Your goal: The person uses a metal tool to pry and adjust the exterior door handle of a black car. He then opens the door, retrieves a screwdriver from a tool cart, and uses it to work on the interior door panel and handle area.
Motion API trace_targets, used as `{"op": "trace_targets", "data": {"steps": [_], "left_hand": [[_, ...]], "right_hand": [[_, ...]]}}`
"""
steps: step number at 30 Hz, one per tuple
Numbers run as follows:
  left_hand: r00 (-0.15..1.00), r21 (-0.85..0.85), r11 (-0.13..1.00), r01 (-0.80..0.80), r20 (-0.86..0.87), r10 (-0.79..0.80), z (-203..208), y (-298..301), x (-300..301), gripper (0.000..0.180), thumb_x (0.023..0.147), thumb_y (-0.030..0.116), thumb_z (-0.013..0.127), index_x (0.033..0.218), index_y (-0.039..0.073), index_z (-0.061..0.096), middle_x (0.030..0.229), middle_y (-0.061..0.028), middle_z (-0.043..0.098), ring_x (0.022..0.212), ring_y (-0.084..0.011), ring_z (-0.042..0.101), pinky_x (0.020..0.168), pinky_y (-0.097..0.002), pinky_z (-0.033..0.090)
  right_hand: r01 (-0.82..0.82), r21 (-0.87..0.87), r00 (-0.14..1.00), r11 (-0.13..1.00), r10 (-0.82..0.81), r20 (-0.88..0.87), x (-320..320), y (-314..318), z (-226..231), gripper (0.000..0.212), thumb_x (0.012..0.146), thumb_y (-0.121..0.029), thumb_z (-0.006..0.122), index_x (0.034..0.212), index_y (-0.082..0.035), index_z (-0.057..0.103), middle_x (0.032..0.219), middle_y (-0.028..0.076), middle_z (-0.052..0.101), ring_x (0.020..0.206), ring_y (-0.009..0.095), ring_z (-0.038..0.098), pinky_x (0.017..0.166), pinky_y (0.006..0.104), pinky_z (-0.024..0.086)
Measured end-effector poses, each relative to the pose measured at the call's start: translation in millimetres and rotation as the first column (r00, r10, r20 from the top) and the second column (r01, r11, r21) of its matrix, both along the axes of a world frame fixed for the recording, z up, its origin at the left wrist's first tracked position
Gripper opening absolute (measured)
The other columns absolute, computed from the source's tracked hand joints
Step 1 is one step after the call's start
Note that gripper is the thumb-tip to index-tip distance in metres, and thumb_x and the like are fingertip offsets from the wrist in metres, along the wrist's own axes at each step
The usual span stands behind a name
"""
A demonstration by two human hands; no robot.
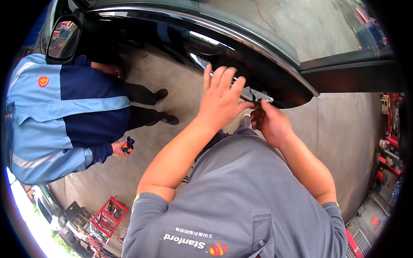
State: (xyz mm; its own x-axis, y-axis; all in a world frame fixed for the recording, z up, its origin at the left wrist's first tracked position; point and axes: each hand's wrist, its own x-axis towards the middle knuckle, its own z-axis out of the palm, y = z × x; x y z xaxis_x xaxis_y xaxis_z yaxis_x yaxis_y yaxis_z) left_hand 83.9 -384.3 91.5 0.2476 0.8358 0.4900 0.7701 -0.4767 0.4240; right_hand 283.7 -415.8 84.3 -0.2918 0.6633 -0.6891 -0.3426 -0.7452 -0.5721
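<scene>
A chrome door handle (200,62) lies along the glossy black car door (275,88) in front of me. Over its middle, my left hand (221,96) has its fingers apart and bent onto the metal, with the thumb near the rear end. Close by, my right hand (273,124) pinches that rear end, its thumb on top and the other fingers curled beneath. Some of the handle is hidden behind my left fingers. Whether anything small sits under my right fingertips is not visible.
To the left stands a person in a blue work jacket (38,124), a small dark and orange object (128,145) in one hand. The car's side mirror (63,38) juts out beside them. A red tool cart (109,217) stands lower left; red shelving (389,161) lines the right.
</scene>
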Motion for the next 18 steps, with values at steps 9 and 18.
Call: {"op": "trace_targets", "data": {"steps": [9,18], "left_hand": [[0.096,-0.671,0.741,-0.020,0.736,0.670,-36,2,-20,0.040,0.103,0.038,0.044,0.122,0.002,0.045,0.092,-0.0133,0.062,0.069,-0.0221,0.061,0.066,-0.0359,0.053],[-0.345,-0.718,0.685,-0.125,0.678,0.649,-21,45,43,0.035,0.098,0.040,0.053,0.099,0.005,0.053,0.074,-0.0049,0.051,0.055,-0.0166,0.047,0.050,-0.0320,0.040]], "right_hand": [[-0.070,0.349,0.860,0.934,-0.121,0.496,155,21,-6,0.025,0.098,-0.022,0.059,0.110,-0.001,0.062,0.089,0.005,0.064,0.079,0.015,0.061,0.076,0.0317,0.050],[0.214,0.901,0.893,0.378,0.298,-0.337,116,136,136,0.067,0.099,-0.048,0.044,0.145,0.000,0.038,0.141,0.022,0.049,0.131,0.036,0.047,0.114,0.0497,0.032]]}}
